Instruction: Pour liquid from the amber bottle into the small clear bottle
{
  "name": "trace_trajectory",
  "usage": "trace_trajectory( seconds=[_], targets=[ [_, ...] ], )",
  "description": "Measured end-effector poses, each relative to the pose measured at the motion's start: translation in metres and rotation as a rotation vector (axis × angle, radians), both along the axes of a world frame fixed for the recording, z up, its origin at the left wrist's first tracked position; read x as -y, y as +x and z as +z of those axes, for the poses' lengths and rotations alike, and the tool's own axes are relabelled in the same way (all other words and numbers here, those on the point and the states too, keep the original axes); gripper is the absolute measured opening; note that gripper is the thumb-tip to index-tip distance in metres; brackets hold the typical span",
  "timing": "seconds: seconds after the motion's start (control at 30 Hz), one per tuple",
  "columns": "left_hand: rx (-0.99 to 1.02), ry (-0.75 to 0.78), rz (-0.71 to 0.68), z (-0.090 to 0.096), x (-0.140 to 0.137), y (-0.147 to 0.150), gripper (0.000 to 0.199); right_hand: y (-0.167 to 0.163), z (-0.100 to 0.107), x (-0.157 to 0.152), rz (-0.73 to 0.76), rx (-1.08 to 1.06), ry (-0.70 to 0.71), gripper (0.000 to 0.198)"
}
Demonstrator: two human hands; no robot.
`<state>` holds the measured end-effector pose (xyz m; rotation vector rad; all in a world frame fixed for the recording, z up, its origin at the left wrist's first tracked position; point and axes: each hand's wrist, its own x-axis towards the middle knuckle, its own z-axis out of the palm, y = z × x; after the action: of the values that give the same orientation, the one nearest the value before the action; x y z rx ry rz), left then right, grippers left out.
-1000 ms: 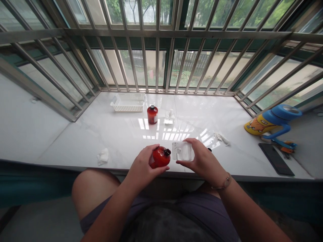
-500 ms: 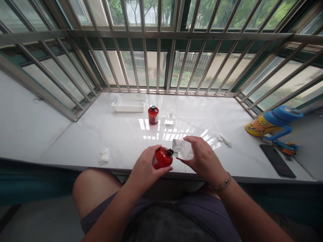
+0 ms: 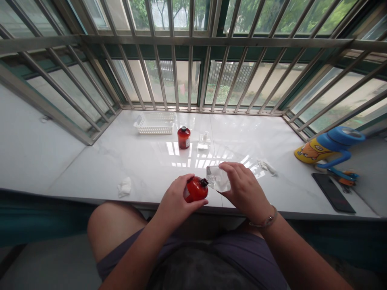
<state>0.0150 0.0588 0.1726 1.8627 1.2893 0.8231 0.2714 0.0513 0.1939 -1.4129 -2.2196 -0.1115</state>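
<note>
My left hand point(image 3: 175, 199) grips a round red bottle point(image 3: 197, 189) with a dark open neck, held just above the front edge of the white marble sill point(image 3: 145, 161). My right hand point(image 3: 243, 188) holds a clear square bottle point(image 3: 218, 179), tilted so its mouth meets the red bottle's neck. Both hands are close together over my lap.
Farther back stand a second red bottle point(image 3: 183, 137), a small clear bottle point(image 3: 204, 141) and a white slotted basket point(image 3: 155, 123). A crumpled tissue point(image 3: 124, 187) lies at the left, white bits point(image 3: 266, 166) at the right. A blue-and-yellow bottle point(image 3: 328, 146) and a black phone point(image 3: 333, 192) are at the far right. Window bars enclose the sill.
The clear bottle has tipped further over and its mouth has come up against the red bottle's neck. The red bottle has shifted slightly right.
</note>
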Motion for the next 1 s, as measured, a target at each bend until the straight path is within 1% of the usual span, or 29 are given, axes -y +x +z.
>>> trace_trajectory(
  seconds=[0.37, 0.67, 0.87, 1.0],
  targets=[
    [0.022, -0.011, -0.005, 0.0, -0.001, 0.001, 0.075, 0.001, 0.002, 0.001, 0.008, 0.046, 0.054, 0.061],
    [0.034, -0.037, -0.013, 0.001, 0.0, 0.001, 0.075, 0.0, 0.005, 0.001, 0.01, 0.066, 0.049, 0.06],
    [0.043, -0.035, -0.005, -0.003, -0.002, 0.0, 0.075, 0.001, 0.001, 0.0, 0.004, 0.024, 0.016, 0.06],
    [0.094, -0.077, 0.008, -0.005, -0.004, -0.001, 0.074, 0.001, -0.008, -0.004, 0.002, -0.061, 0.003, 0.062]
  ],
)
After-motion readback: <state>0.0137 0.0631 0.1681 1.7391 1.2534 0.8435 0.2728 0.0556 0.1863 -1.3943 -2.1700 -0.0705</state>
